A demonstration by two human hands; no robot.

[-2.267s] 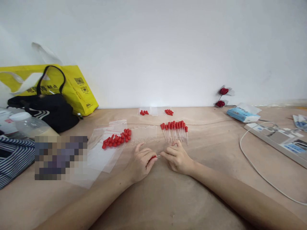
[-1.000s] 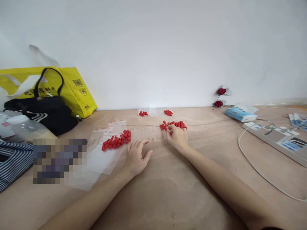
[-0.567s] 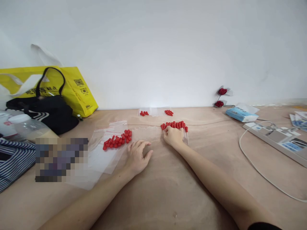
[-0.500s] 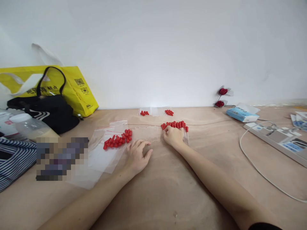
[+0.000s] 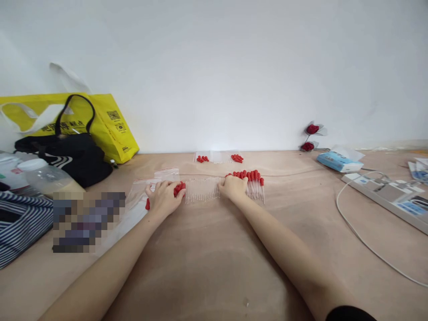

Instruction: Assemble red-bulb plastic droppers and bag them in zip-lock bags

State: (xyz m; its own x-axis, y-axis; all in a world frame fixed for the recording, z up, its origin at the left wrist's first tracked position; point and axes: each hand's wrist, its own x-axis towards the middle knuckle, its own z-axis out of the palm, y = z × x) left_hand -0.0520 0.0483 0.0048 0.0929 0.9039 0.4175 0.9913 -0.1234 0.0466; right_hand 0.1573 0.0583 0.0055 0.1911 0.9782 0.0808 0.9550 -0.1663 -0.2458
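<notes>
My left hand (image 5: pixel 165 196) lies over a pile of red rubber dropper bulbs (image 5: pixel 179 189), its fingers apart. Several bulbs show between thumb and index finger; most of the pile is hidden beneath the hand. Beside it, a row of clear thin tubes (image 5: pixel 202 189) lies side by side on the table. At that row's right end my right hand (image 5: pixel 233 187) has its fingers pinched together on a clear tube; the fingertips are partly hidden. To the right of this hand lie several clear tubes with red bulbs (image 5: pixel 256 178) on their far ends.
Plastic zip bags (image 5: pixel 142 185) lie under and behind the pile. Near the wall is another bag with red bulbs (image 5: pixel 237 158). A yellow bag (image 5: pixel 117 133), black bag (image 5: pixel 76 156) and bottle (image 5: pixel 50 178) stand left. Tissues (image 5: pixel 339 160) and a power strip (image 5: pixel 374 189) sit right.
My left hand has moved left and away from me, from in front of the tubes onto the red bulbs. My right hand has shifted left from the capped tubes to the bare row's end.
</notes>
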